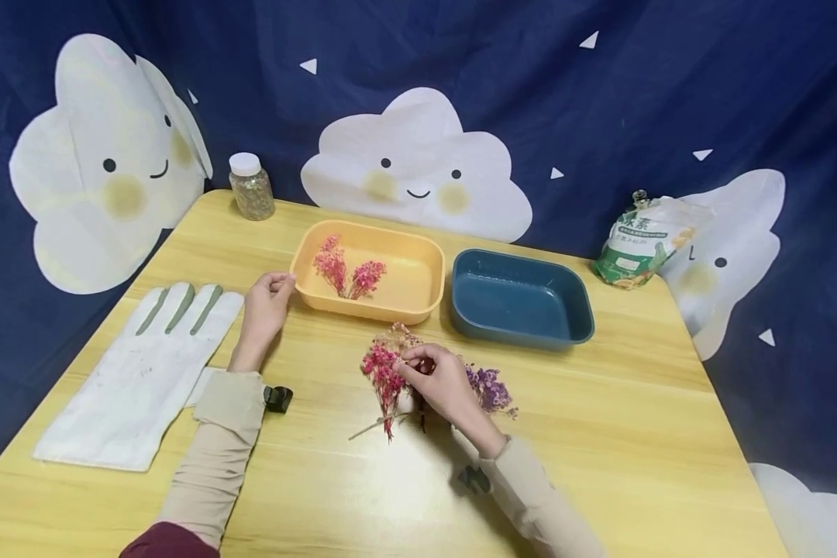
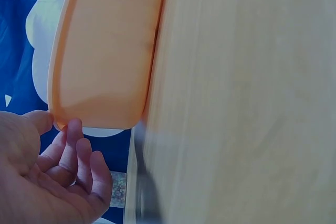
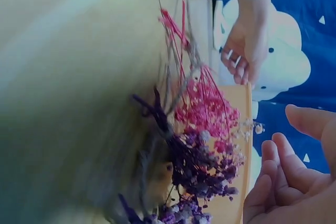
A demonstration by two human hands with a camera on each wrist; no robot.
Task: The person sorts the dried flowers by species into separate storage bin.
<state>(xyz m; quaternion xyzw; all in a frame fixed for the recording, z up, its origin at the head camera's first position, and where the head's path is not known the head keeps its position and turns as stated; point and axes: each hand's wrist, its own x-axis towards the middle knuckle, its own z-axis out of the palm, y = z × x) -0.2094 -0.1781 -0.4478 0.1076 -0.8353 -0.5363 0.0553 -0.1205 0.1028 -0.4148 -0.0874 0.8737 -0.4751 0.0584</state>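
At the far left of the worktop (image 1: pixel 307 496) lies a white glove (image 1: pixel 129 387), its fingers pointing toward the back and marked with grey-green strips. Behind it, near the back edge, a clear jar (image 1: pixel 253 194) with a white lid stands upright, with small, speckled contents. Next comes the left hand (image 1: pixel 266 310), its thumb and fingers pinching the rim of the orange tray (image 1: pixel 370 310) at its left end, the other fingers loosely bent. Inside that tray rest two pink bunches (image 1: pixel 331 267), heads apart and stems meeting near the front wall. In front of the tray, on the worktop, are more pink flowers (image 1: pixel 384 370) with thin stems toward the near side, and pale sprigs (image 1: pixel 399 337) just behind them. The right hand (image 1: pixel 442 384) reaches over these flowers from the right; the right wrist view shows its fingers bent, with a gap between thumb and forefinger and nothing held there. Beside that hand, partly hidden by it, are purple flowers (image 1: pixel 490 390). Farther right sits the dark blue tray (image 1: pixel 523 335), near the orange one. A white and green bag (image 1: pixel 631 252) with printing stands near the right back corner.
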